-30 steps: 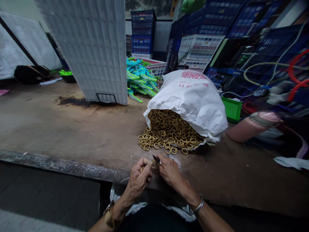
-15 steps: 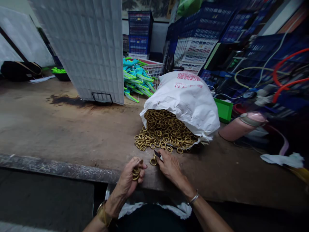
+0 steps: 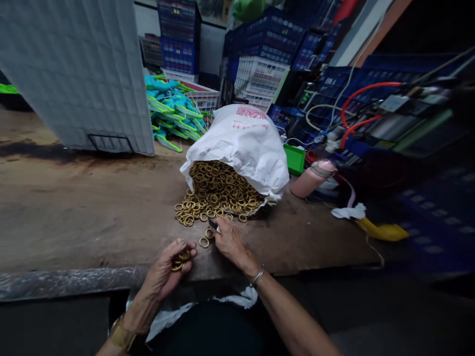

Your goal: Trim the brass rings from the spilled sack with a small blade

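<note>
My left hand [image 3: 163, 272] is curled around several brass-coloured rings [image 3: 180, 259] just above the table's front edge. In my right hand [image 3: 232, 243] is a small tool with a dark flat tip [image 3: 213, 225]; its full shape is hidden by the fingers. Two loose rings [image 3: 204, 242] lie on the table between the hands, close to the tool. Beyond them, a heap of the same rings [image 3: 218, 188] spills from the mouth of a white woven sack [image 3: 248, 143] lying on its side.
A tall grey-white panel [image 3: 92, 74] stands on the wooden table [image 3: 111, 207] at left. Turquoise and green pieces [image 3: 174, 111] are piled behind it. Right of the sack are a green tray [image 3: 295, 159], a pink bottle [image 3: 311, 179] and orange hoses [image 3: 356, 94]. Stacked crates [image 3: 260, 74] stand behind.
The view has turned right, so everything sits further left in the picture. My right hand has shifted slightly away from the loose rings, and more of the second ring shows. Both grips stay.
</note>
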The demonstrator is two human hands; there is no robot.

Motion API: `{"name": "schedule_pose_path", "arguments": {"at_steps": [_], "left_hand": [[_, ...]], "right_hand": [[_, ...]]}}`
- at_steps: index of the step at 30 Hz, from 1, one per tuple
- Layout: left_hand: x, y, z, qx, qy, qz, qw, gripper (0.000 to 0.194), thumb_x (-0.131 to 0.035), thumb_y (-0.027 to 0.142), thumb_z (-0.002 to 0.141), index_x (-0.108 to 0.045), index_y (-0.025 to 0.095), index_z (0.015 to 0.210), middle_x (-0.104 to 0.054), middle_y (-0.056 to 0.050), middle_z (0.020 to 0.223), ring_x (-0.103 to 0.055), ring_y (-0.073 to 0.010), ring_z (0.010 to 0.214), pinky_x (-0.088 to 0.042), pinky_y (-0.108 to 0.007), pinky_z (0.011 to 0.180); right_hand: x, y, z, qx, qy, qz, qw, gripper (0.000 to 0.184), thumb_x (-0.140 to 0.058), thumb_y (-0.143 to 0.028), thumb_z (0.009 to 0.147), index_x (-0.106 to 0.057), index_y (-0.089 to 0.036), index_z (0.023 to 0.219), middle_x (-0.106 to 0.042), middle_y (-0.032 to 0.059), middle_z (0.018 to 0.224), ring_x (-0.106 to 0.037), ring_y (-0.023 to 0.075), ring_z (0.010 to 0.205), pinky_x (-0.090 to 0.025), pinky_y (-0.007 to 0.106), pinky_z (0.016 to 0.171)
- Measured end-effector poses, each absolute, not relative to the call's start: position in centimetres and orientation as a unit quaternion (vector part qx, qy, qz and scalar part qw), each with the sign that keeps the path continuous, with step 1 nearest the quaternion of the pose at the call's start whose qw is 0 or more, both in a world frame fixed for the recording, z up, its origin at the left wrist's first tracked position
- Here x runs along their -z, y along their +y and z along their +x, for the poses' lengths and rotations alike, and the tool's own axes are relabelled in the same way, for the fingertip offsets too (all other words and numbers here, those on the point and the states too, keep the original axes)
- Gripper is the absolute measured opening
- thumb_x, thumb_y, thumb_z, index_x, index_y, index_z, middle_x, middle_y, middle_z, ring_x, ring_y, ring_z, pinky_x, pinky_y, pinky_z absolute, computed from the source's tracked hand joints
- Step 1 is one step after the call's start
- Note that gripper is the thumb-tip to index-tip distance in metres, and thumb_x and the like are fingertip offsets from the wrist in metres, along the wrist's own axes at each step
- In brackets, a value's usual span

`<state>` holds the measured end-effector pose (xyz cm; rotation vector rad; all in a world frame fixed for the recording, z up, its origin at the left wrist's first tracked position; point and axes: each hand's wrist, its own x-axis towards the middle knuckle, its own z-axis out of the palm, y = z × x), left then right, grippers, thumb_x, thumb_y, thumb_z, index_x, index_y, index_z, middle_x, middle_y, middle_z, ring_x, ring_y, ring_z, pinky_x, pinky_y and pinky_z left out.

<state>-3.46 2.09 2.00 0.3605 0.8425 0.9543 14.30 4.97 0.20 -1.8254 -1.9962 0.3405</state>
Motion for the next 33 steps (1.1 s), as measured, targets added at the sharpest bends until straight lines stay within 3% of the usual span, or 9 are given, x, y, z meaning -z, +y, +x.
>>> {"name": "schedule_pose_path", "arguments": {"at_steps": [4, 9, 19, 25, 33], "left_hand": [[-2.1, 2.8, -2.7, -0.444, 0.417, 0.238, 0.757, 0.024, -0.07, 0.03, 0.064, -0.054, 0.016, 0.072, -0.055, 0.003, 0.063, -0.052, -0.0082, 0.055, -0.037, -0.013, 0.039], [-1.2, 2.9, -2.2, -0.438, 0.483, 0.374, 0.66, 0.038, -0.066, 0.038, 0.066, -0.055, 0.02, 0.098, -0.051, 0.007, 0.056, -0.045, -0.0062, 0.045, -0.033, -0.012, 0.035], [-2.4, 1.8, -1.8, -0.438, 0.539, 0.393, 0.603, 0.024, -0.062, 0.039, 0.066, -0.056, 0.017, 0.075, -0.049, 0.007, 0.051, -0.042, -0.0052, 0.04, -0.03, -0.013, 0.036], [-2.2, 1.6, -1.5, -0.463, 0.514, 0.422, 0.585, 0.016, -0.059, 0.033, 0.069, -0.06, 0.016, 0.068, -0.053, 0.004, 0.053, -0.04, -0.0053, 0.041, -0.029, -0.016, 0.039], [-2.7, 1.4, -1.7, -0.427, 0.496, 0.379, 0.655, 0.023, -0.063, 0.038, 0.065, -0.058, 0.015, 0.066, -0.05, 0.004, 0.053, -0.04, -0.0053, 0.041, -0.028, -0.016, 0.038]], "right_hand": [[-1.4, 4.9, 13.7, -0.182, -0.713, -0.619, 0.273, 0.01, -0.046, -0.015, 0.079, -0.053, -0.019, 0.084, -0.053, 0.0018, 0.082, -0.047, 0.0139, 0.074, -0.034, 0.024, 0.066], [-3.2, 4.5, 12.8, -0.322, -0.707, -0.55, 0.306, 0.01, -0.045, -0.017, 0.08, -0.048, -0.019, 0.07, -0.046, -0.0045, 0.066, -0.043, 0.0095, 0.064, -0.031, 0.019, 0.057], [-3.3, 3.8, 11.7, -0.452, -0.62, -0.552, 0.327, 0.013, -0.046, -0.025, 0.078, -0.047, -0.018, 0.067, -0.037, -0.0075, 0.057, -0.034, 0.0071, 0.054, -0.026, 0.018, 0.05], [-1.9, 3.8, 11.7, -0.534, -0.569, -0.538, 0.32, 0.022, -0.043, -0.037, 0.082, -0.05, -0.017, 0.076, -0.05, -0.0047, 0.059, -0.042, 0.0079, 0.052, -0.032, 0.019, 0.049], [-1.8, 3.7, 11.4, -0.549, -0.547, -0.538, 0.332, 0.023, -0.046, -0.04, 0.079, -0.049, -0.018, 0.074, -0.053, -0.0042, 0.056, -0.043, 0.0079, 0.048, -0.033, 0.019, 0.047]]}}
